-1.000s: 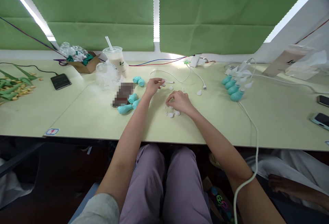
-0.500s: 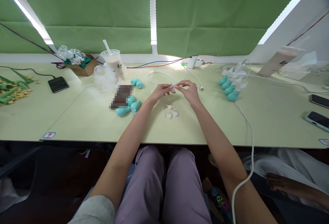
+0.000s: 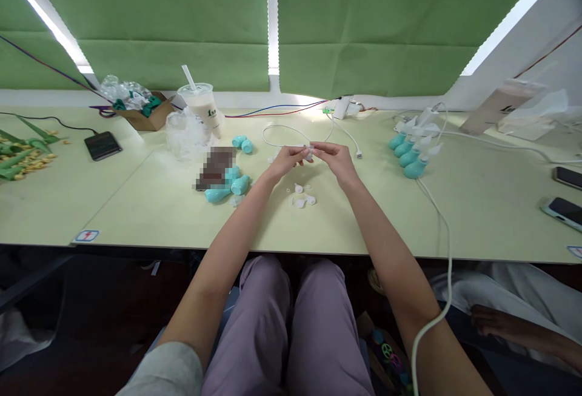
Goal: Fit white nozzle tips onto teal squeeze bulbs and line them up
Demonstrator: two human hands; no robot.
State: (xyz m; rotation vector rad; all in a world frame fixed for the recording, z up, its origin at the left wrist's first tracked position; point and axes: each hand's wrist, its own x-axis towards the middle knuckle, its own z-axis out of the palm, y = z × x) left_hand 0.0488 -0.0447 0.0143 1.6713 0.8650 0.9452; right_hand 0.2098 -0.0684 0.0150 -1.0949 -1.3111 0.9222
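Note:
Above the middle of the table, my left hand (image 3: 290, 160) and my right hand (image 3: 335, 160) meet at the fingertips. Both are closed on one small white plastic piece (image 3: 310, 156), mostly covered by the fingers. Just nearer to me on the table lie several loose white plastic pieces (image 3: 301, 203), some with a rounded head, along with thin rings. To the left of my forearm sit several turquoise hollow bulb-shaped parts (image 3: 239, 185), and two more turquoise parts (image 3: 242, 144) lie behind them. Over on the right stands a row of turquoise bulbs with white tops (image 3: 414, 168).
A drink cup (image 3: 200, 105), a crumpled plastic bag (image 3: 184, 135) and a cardboard box (image 3: 144, 118) stand at the back left. A white cable (image 3: 439, 214) hangs over the front edge by my right arm. Phones (image 3: 564, 211) lie far right, near another person's hand (image 3: 493, 322).
My fingers have shifted slightly around the small white piece, the right fingers lying flatter over it. The whole view has moved a little; the things on the table look the same.

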